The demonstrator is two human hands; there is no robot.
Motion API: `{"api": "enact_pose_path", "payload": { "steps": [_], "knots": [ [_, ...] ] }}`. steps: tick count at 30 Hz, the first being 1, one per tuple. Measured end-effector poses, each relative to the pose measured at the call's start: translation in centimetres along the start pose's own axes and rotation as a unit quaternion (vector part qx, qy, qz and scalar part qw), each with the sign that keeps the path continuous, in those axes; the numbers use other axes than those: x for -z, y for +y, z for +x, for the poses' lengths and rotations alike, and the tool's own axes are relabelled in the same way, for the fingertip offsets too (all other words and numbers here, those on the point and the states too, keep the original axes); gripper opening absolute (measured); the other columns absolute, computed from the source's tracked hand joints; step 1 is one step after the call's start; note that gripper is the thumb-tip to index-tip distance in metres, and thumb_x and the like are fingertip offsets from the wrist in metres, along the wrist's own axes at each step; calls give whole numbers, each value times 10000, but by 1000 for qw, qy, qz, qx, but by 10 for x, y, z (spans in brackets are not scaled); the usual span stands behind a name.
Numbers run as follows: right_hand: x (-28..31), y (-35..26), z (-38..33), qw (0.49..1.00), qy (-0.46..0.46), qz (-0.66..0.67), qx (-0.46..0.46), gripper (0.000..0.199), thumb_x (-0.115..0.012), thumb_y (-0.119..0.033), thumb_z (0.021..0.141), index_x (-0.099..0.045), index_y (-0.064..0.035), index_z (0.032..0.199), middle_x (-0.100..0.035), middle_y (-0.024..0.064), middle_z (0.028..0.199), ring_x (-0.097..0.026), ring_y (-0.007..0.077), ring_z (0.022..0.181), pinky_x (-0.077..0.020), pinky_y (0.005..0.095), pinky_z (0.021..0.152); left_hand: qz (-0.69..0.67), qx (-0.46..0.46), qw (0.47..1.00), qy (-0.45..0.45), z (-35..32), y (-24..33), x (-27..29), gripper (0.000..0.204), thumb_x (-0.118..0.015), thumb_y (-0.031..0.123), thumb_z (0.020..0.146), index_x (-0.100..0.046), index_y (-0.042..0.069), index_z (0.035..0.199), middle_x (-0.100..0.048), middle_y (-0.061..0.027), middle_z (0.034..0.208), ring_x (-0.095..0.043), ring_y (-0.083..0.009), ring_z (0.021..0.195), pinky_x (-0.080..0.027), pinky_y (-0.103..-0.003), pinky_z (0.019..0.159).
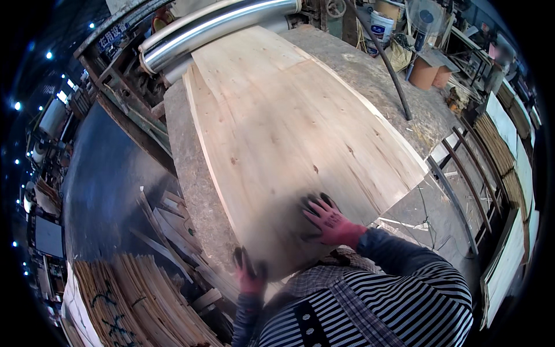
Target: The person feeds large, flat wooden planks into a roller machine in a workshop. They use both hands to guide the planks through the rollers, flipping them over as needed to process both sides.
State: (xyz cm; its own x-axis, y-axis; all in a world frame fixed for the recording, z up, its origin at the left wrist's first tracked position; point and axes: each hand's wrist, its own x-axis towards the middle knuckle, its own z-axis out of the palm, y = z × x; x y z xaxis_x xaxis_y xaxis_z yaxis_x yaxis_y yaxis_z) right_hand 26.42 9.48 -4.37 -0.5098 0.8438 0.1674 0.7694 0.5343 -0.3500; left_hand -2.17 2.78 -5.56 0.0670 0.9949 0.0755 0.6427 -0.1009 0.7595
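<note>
A large pale sheet of wood veneer [283,127], marked with knots and darker streaks, lies lengthwise before me on a worn table. Its far end meets a shiny metal roller [225,29]. My right hand [332,221], in a red glove with dark fingertips, rests flat on the near part of the sheet with fingers spread. At the near left corner my left hand [250,274], gloved alike, touches the sheet's edge. Its fingers point forward and stand apart, slightly blurred. More layers of wood show along the sheet's left and right edges.
The grey table top [191,156] borders the sheet. Stacked veneer [139,301] stands at lower left, beside loose wood strips [173,222]. A dark pole [387,63] leans over the table's right side. Metal rails [462,191] and stacked boards [503,150] are at right.
</note>
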Motion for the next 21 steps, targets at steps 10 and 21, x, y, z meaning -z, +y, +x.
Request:
{"api": "enact_pose_path", "payload": {
  "steps": [10, 21],
  "knots": [
    [62, -15, -108, 968, 194, -44, -154, 635, -656, -121, 524, -495, -65, 1135, -473, 186, 1145, -432, 339, 1084, -348, 439, 919, -293, -118, 948, 35, 5, 143, 71, 347, -484, 14, 717, -502, -19, 1062, -482, -208, 1113, -518, -340, 963, -455, -343, 773],
    [81, 4, -72, 985, 96, -112, -92, 549, -650, -236, 616, -505, -142, 1137, -511, 122, 1117, -495, 310, 1011, -394, 411, 878, -213, 42, 976, 19, -11, 31, 40, 524, -523, 196, 775, -362, -33, 1219, -478, -158, 1149, -485, -253, 1032, -398, -343, 858]
  ]
}}
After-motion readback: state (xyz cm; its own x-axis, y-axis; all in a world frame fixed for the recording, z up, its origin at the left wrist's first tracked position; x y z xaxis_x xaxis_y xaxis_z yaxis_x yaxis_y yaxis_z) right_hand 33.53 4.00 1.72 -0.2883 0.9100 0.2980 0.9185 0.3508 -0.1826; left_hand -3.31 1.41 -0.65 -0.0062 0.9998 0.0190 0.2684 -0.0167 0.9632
